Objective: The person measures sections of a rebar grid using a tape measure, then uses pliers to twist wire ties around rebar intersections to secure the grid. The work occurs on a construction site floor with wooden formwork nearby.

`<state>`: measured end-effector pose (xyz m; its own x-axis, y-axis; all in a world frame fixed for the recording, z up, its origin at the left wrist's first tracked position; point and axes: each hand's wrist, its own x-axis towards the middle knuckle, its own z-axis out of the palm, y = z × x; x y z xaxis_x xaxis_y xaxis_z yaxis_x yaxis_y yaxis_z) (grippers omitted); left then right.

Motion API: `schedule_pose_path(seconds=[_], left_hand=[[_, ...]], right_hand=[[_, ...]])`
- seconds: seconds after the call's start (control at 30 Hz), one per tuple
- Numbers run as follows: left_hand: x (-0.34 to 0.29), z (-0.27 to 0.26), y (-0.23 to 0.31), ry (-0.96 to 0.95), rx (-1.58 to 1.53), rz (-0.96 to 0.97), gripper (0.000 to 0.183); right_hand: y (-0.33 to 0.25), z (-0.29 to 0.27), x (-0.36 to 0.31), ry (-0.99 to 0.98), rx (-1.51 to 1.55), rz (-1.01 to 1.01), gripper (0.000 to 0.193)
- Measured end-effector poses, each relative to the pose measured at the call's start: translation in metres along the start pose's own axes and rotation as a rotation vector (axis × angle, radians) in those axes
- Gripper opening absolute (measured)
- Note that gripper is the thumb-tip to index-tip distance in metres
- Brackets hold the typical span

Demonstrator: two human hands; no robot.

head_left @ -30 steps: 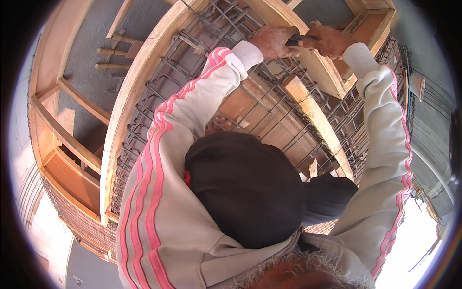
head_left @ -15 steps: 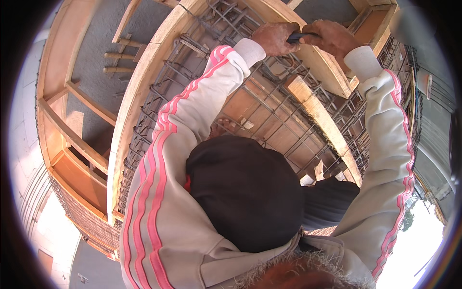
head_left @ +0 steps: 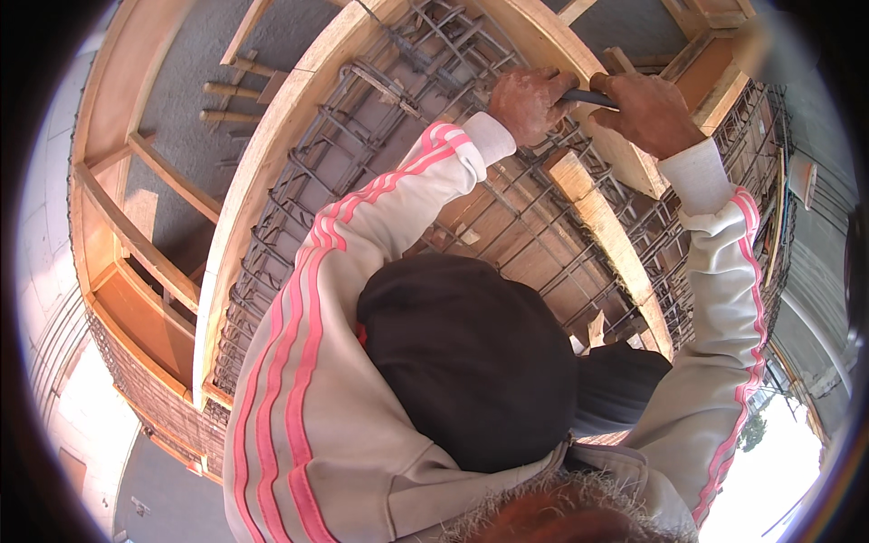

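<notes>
At the far side of the view, my left hand [head_left: 528, 103] is closed round one end of a short dark grey rod [head_left: 592, 97]. My right hand [head_left: 655, 114] grips the other end, and a short stretch of the rod shows between the two fists. Both hands are above the rebar cage [head_left: 534, 213], next to a timber formwork board [head_left: 620, 149]. What the fingers hide of the rod I cannot make out.
A loose wooden beam [head_left: 611, 244] slants across the cage on the right. A long curved formwork board [head_left: 262, 181] runs along the left, with wooden-handled tools [head_left: 231, 90] on grey concrete beyond it. Black cloth [head_left: 466, 362] covers the lower middle.
Both hands have shifted to the right and a little nearer, and they are slightly farther apart. More of the rod shows between them. The whole view has moved slightly.
</notes>
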<state>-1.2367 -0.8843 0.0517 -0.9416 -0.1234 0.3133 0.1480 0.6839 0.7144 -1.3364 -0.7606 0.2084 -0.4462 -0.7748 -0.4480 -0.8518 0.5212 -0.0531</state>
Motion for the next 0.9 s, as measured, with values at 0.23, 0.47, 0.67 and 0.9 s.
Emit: schedule_pose_path(seconds=[0.23, 0.47, 0.67, 0.9], left_hand=[[0.01, -0.009, -0.011, 0.081, -0.116, 0.007, 0.025], [0.011, -0.01, -0.016, -0.104, -0.193, -0.051, 0.028], [0.019, -0.023, -0.014, -0.135, -0.253, -0.131, 0.033], [0.006, -0.02, -0.013, -0.14, -0.268, -0.041, 0.04]], right_hand=[[0.019, -0.035, -0.006, -0.01, -0.06, 0.067, 0.034], [0.049, -0.056, 0.001, -0.319, 0.222, 0.16, 0.055], [0.055, -0.054, -0.002, -0.146, 0.478, 0.232, 0.05], [0.066, -0.04, 0.014, -0.202, 0.582, 0.326, 0.037]])
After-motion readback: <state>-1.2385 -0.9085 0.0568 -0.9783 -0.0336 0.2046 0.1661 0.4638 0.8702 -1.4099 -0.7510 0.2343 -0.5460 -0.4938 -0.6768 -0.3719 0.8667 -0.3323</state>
